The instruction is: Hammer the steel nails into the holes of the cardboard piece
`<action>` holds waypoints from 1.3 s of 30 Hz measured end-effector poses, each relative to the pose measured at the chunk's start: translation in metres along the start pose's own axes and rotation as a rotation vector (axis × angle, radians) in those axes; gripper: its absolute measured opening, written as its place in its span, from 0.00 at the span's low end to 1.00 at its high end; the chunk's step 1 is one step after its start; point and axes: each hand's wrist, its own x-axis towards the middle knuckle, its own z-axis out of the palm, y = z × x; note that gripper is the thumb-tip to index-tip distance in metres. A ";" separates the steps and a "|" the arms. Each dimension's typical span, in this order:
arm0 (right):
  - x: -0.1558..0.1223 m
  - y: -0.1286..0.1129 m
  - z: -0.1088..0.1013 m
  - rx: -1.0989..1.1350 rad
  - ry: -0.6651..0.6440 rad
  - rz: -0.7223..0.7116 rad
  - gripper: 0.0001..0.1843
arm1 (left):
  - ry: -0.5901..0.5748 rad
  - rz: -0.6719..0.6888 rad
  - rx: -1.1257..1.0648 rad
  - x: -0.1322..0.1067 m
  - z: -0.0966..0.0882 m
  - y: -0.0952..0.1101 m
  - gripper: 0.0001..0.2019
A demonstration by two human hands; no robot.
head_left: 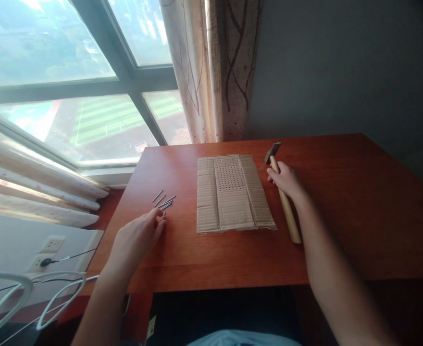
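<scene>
My left hand (142, 235) pinches a nail (164, 216) between thumb and fingers, just in front of several loose nails (165, 203) on the wooden table. On the right, my right hand (285, 179) is closed round the upper part of a hammer's wooden handle (289, 216). The hammer's metal head (272, 152) points toward the far side of the table. Between my hands lies a flat piece of corrugated cardboard (233, 209), creased lengthwise. A grid of small dark holes or dots (230, 174) covers its far middle part.
The brown table (359, 206) reaches to a grey wall (341, 72) on the right. A window (103, 115) and patterned curtains (211, 72) stand behind and left. White cables (27, 283) loop at the lower left near wall sockets (53, 244). A dark surface lies below the table's near edge.
</scene>
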 end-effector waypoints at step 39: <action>0.000 0.001 0.001 -0.004 0.011 -0.007 0.07 | 0.322 0.059 -0.075 0.042 0.018 -0.012 0.23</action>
